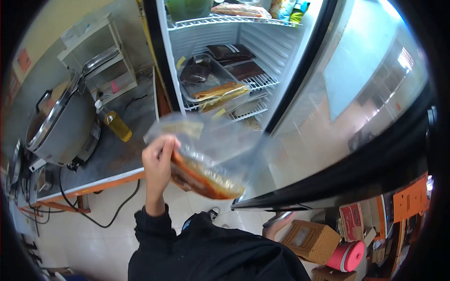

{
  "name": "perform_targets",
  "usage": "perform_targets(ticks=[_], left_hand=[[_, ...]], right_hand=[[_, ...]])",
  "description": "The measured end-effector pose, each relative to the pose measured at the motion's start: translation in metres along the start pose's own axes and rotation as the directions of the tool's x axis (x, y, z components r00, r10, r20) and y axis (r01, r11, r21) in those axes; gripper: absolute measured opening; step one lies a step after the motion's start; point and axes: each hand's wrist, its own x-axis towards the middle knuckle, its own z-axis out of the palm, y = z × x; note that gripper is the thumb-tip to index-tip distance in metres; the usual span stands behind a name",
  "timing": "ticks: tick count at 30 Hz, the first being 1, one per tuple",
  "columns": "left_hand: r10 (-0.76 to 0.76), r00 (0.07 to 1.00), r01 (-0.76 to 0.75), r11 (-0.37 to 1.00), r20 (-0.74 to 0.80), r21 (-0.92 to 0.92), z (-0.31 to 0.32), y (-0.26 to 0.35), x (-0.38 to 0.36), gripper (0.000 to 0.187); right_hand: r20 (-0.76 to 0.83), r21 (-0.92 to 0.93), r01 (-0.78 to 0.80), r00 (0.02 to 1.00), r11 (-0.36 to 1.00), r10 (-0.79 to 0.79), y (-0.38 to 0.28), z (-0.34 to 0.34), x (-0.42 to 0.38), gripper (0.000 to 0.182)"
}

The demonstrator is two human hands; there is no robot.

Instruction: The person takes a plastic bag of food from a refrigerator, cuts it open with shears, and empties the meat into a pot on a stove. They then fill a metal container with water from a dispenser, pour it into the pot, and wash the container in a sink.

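My left hand pinches the top corner of a clear plastic bag and holds it up in front of the open fridge. Orange-red sauce or food lies in the bag's lower part, and its loose upper plastic spreads to the right. Low on the right, my right hand is partly hidden by my sleeve; its fingers close on a silver-grey door handle at the outer side of the glass fridge door. Inside the fridge, a clear tray holds bagged food, with dark flat packets behind it.
On the left counter stand a large metal cooker, a bottle of yellow oil and a white rack. A black cable hangs to the floor. Cardboard boxes and a pink container sit at lower right.
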Motion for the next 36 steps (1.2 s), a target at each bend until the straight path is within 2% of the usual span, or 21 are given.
perform_targets(ticks=[1, 2, 6, 9, 10, 11, 14, 16, 18, 21, 23, 24, 25, 26, 27, 28, 29, 32, 33, 35, 36], left_hand=[[-0.04, 0.999, 0.041, 0.998, -0.016, 0.038, -0.006, 0.0, -0.022, 0.017], [-0.083, 0.996, 0.086, 0.994, -0.037, 0.073, -0.009, -0.001, -0.044, 0.014], [-0.17, 0.976, 0.197, 0.957, -0.134, 0.216, -0.023, 0.001, -0.123, 0.013], [-0.218, 0.938, 0.298, 0.904, -0.269, 0.306, -0.036, 0.002, -0.176, 0.019], [-0.24, 0.922, 0.332, 0.893, -0.303, 0.304, -0.039, 0.008, -0.19, 0.019], [-0.26, 0.907, 0.363, 0.88, -0.332, 0.305, -0.041, 0.016, -0.202, 0.02], [-0.301, 0.86, 0.429, 0.864, -0.413, 0.262, -0.047, 0.028, -0.233, 0.013], [-0.257, 0.828, 0.406, 0.888, -0.499, 0.217, -0.047, 0.029, -0.245, 0.021], [-0.409, 0.735, 0.509, 0.86, -0.54, 0.042, -0.058, 0.037, -0.252, 0.018], [-0.491, 0.701, 0.507, 0.853, -0.517, -0.123, -0.081, 0.026, -0.268, 0.015], [-0.541, 0.667, 0.401, 0.84, -0.512, -0.365, -0.095, 0.006, -0.277, 0.023], [-0.564, 0.653, 0.331, 0.813, -0.506, -0.479, -0.101, -0.008, -0.286, 0.028], [-0.588, 0.733, 0.265, 0.711, -0.343, -0.651, -0.108, -0.032, -0.305, 0.047], [-0.722, 0.691, 0.406, 0.441, -0.047, -0.8, -0.112, -0.064, -0.335, 0.062], [-0.619, 0.776, 0.281, 0.166, 0.122, -0.945, -0.104, -0.084, -0.352, 0.062], [-0.634, 0.755, 0.323, 0.139, 0.167, -0.936, -0.084, -0.063, -0.347, 0.062], [-0.391, 0.905, 0.193, 0.029, 0.167, -0.981, -0.073, -0.048, -0.347, 0.056], [-0.368, 0.923, 0.048, -0.169, 0.108, -0.984, -0.104, -0.043, -0.361, 0.052], [-0.633, 0.774, 0.021, 0.013, 0.008, -1.0, -0.122, -0.041, -0.368, 0.049], [-0.703, 0.675, -0.056, 0.256, -0.225, -0.965, -0.165, -0.01, -0.376, 0.051], [-0.713, 0.614, -0.078, 0.373, -0.339, -0.924, -0.187, 0.008, -0.38, 0.052]], right_hand=[[0.064, -0.059, 0.003, 0.998, 0.998, 0.001, 0.004, 0.003, -0.003, 0.033], [0.163, -0.372, 0.046, 0.987, 0.927, 0.017, 0.0, 0.003, -0.008, 0.027], [0.65, -0.308, -0.023, 0.725, 0.951, 0.228, -0.044, 0.044, -0.016, 0.027], [0.846, -0.191, -0.051, 0.498, 0.98, 0.19, -0.04, 0.045, -0.033, 0.045], [0.897, -0.141, -0.069, 0.414, 0.988, 0.156, -0.037, 0.043, -0.042, 0.049], [0.909, -0.224, -0.117, 0.334, 0.968, 0.251, -0.042, 0.044, -0.053, 0.062], [0.908, -0.392, -0.364, -0.005, 0.845, 0.419, -0.039, 0.036, -0.082, 0.057], [0.883, -0.465, -0.311, -0.097, 0.829, 0.459, -0.043, 0.036, -0.101, 0.053], [0.844, -0.536, -0.197, -0.147, 0.821, 0.516, -0.056, 0.038, -0.116, 0.051], [0.811, -0.582, -0.167, -0.046, 0.796, 0.583, -0.078, 0.048, -0.142, 0.042], [0.861, -0.497, -0.193, 0.011, 0.846, 0.509, -0.081, 0.051, -0.162, 0.037], [0.885, -0.462, -0.114, 0.009, 0.879, 0.466, -0.085, 0.052, -0.172, 0.038], [0.905, -0.425, -0.034, 0.002, 0.905, 0.425, -0.09, 0.054, -0.183, 0.038], [0.924, -0.382, 0.045, -0.01, 0.923, 0.383, -0.096, 0.057, -0.195, 0.039], [0.908, -0.416, -0.129, 0.004, 0.9, 0.42, -0.103, 0.06, -0.216, 0.038], [0.912, -0.408, -0.146, -0.018, 0.901, 0.41, -0.101, 0.06, -0.23, 0.038], [0.915, -0.402, -0.162, -0.044, 0.901, 0.4, -0.096, 0.058, -0.243, 0.039], [0.911, -0.411, -0.214, -0.078, 0.886, 0.404, -0.102, 0.054, -0.295, 0.037], [0.915, -0.402, -0.245, -0.082, 0.882, 0.394, -0.1, 0.051, -0.311, 0.036], [0.963, -0.269, -0.189, -0.08, 0.944, 0.259, -0.07, 0.045, -0.331, 0.029], [0.948, -0.317, -0.18, -0.074, 0.931, 0.309, -0.07, 0.046, -0.343, 0.029]])
